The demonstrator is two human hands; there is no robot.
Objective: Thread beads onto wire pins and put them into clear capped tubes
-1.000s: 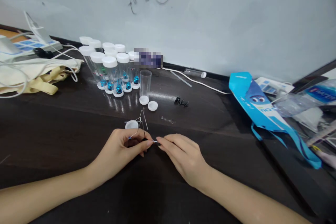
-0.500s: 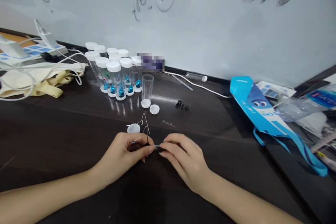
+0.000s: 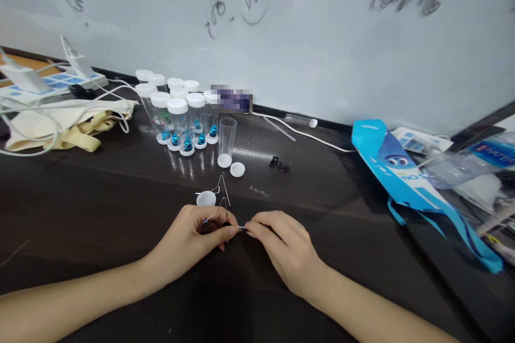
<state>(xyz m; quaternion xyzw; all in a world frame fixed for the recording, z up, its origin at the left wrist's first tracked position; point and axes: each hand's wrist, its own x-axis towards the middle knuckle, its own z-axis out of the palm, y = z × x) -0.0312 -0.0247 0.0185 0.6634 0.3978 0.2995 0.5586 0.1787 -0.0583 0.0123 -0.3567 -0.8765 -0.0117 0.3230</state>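
My left hand (image 3: 193,238) rests on the dark table (image 3: 100,209), fingers pinched on a small part with thin bent metal wire leads (image 3: 222,198) and a blue tip. My right hand (image 3: 281,246) meets it from the right, thumb and forefinger pinched on the end of one wire lead. A loose white cap (image 3: 206,199) lies just beyond my left hand. Farther back stands an open clear tube (image 3: 227,141) with another white cap (image 3: 237,169) beside it.
A cluster of capped clear tubes (image 3: 177,118) with blue parts inside stands at the back left. A cream cloth bag (image 3: 60,123) and cables lie far left. Small black parts (image 3: 280,163) sit mid-table. A blue bag (image 3: 406,171) and plastic bottle (image 3: 475,161) lie right.
The view has shifted slightly down and to the right. Both hands stay pinched together on the wire part; the right fingers have closed in a little nearer the left.
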